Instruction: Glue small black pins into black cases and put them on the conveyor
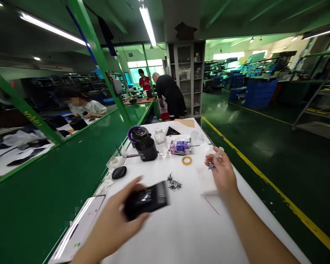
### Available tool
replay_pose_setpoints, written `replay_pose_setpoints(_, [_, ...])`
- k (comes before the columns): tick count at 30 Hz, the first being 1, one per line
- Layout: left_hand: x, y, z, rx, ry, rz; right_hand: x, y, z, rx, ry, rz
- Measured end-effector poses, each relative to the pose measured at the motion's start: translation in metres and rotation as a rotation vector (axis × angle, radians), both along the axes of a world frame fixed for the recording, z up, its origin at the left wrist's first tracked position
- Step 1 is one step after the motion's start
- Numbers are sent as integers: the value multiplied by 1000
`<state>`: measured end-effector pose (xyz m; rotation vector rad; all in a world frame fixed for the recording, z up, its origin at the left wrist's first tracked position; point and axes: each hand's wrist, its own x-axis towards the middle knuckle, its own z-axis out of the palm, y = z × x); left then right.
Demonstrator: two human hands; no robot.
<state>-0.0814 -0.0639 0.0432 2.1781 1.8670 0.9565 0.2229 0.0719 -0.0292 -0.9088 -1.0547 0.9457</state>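
Observation:
My left hand (123,212) is closed round a flat black rectangular case (147,200), smeared by motion, above the white table. In my right hand (222,172), the fingers are curled round a translucent syringe (217,153) with a blue tip, over white tissue paper (207,181). Between the hands lies a loose pile of small black pieces (174,182). A thin wooden stick (212,206) rests on the table just below the tissue. Beyond the pile is a roll of yellow tape (186,160).
A black jug (145,146), a clear bottle (161,141) and a purple tissue pack (180,147) stand farther back. Left lie a black oval case (119,172) and a phone-like screen (77,231). A green partition (44,201) borders the table. Other people work beyond.

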Motion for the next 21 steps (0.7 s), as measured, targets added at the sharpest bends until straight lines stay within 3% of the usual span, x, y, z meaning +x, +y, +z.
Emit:
replay_pose_setpoints(1, [25, 12, -2, -61, 82, -139, 1, -3, 5, 12, 52, 33])
replay_pose_setpoints(3, [70, 38, -12, -73, 216, -291, 3, -12, 17, 42, 219, 140])
replay_pose_setpoints(6, [109, 60, -38, 34, 216, -310, 6, -28, 36, 67, 505, 377])
replay_pose_setpoints(9, [114, 61, -64, 142, 158, -309, 2, -41, 46, 60, 604, 618])
replay_pose_setpoints(11, [110, 57, -73, 186, 138, -333, -4, -45, 46, 57, 604, 741])
replay_pose_setpoints(16, [112, 52, -71, 223, 113, -328, -16, -45, 37, 42, 597, 853])
replay_pose_setpoints(21, [114, 51, -69, 206, 112, -311, -17, -46, 36, 46, 641, 840])
